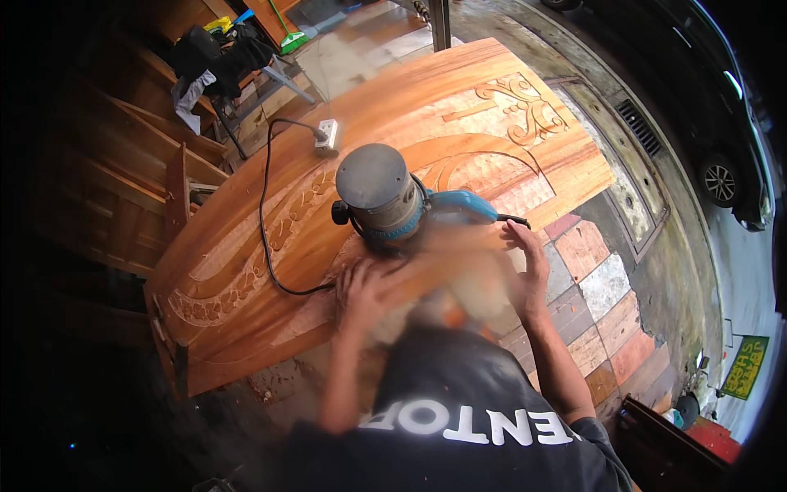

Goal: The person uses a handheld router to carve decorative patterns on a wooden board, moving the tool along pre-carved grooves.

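Observation:
A router (377, 189) with a grey cylindrical body, black knob and teal part stands on a carved wooden panel (459, 74). My left hand (358, 291) rests at the panel's near edge, just below the router, with bent fingers apart. My right hand (527, 258) touches the near edge farther right, beside the end of the router's teal part and a black cord, its fingers loosely bent and apart. A white socket block (326, 134) with a plugged-in black cord lies on the panel. A hazy smear hides the area between my hands.
Wooden door panels (123, 197) lean at the left. A stand (213, 66) piled with dark items and a green broom (293, 41) are at the back. A dark car (689, 98) stands right, beyond a drain grate (638, 123). Patchwork tiles (607, 287) surround the panel's near side.

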A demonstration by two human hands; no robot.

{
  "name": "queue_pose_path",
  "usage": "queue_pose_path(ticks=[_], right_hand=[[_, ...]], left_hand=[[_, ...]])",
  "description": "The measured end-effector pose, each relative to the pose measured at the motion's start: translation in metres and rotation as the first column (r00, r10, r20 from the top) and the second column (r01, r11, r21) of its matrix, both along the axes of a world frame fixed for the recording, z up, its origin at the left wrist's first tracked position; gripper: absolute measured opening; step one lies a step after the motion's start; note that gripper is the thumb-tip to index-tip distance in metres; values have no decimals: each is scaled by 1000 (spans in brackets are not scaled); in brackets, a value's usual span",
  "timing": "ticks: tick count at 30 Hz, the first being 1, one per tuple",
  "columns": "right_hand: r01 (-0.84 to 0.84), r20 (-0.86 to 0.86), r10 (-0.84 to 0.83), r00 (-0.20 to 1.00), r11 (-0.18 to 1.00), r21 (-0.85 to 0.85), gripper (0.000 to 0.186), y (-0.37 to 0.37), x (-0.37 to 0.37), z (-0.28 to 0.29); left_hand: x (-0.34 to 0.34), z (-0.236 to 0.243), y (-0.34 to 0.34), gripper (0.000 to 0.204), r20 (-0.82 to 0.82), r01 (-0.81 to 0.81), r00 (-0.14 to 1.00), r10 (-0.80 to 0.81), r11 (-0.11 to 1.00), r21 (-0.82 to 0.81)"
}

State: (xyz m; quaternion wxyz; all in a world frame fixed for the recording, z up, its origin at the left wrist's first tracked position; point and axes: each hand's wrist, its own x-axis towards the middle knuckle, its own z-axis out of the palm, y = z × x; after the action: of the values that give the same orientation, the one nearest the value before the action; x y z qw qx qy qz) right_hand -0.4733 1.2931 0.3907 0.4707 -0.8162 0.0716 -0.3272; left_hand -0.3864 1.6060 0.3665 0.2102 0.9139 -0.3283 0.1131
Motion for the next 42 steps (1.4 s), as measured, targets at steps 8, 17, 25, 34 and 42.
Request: queue_pose_path(ticks=[8, 17, 25, 34, 42], right_hand=[[23, 12, -21, 1000, 961, -276, 55, 26, 27, -7], [-359, -331, 199, 922, 759, -544, 47, 40, 29, -52], [-263, -38, 280, 959, 837, -480, 22, 22, -14, -22], [150, 264, -180, 947, 980, 130, 16, -28, 44, 44], [251, 50, -247, 968, 962, -102, 17, -37, 176, 76]], left_hand=[[-13, 56, -14, 23, 282, 280, 937, -205, 925, -257], [99, 179, 7, 18, 547, -187, 581, 603, 753, -631], [99, 125, 125, 21, 575, -502, 569, 588, 802, -324], [61, 98, 183, 22, 556, -428, 452, 697, 717, -551], [110, 143, 163, 23, 608, -353, 495, 621, 783, -513]])
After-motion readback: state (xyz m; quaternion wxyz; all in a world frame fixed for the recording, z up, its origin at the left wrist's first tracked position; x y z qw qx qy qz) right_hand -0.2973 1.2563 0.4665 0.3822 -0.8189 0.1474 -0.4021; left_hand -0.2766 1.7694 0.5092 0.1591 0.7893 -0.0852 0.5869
